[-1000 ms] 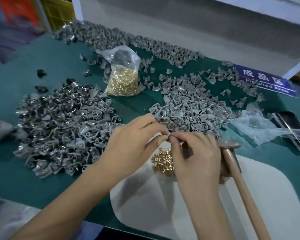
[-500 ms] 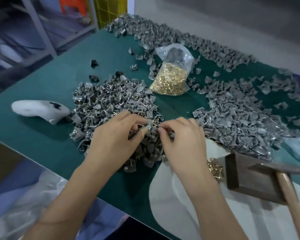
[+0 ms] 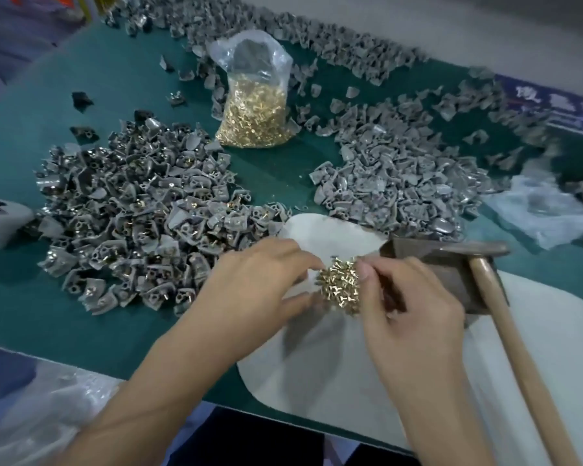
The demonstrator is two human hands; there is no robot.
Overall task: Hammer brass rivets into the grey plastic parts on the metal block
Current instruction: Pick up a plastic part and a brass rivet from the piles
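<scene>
1. Loose rivets (image 3: 339, 289), centre: shiny brass-coloured metal.
2. Bagged rivets (image 3: 254, 119) at 12 o'clock: same brassy gleam, seen through a clear, crinkled, glossy plastic bag (image 3: 249, 55).
3. Grey parts (image 3: 394, 176) at 1 o'clock: matt plastic; pile at 9 o'clock (image 3: 132, 223) shows metallic glints.
4. Block (image 3: 451, 274) at 3 o'clock: dark, dull metal.
5. Hammer handle (image 3: 519, 358): smooth pale wood.
6. Table cover (image 3: 81, 331): matt green.
7. Mat (image 3: 334, 371): matt white.

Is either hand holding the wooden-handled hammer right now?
No: the wooden-handled hammer lies across the dark metal block, while both hands reach into the small pile of brass rivets.
</scene>
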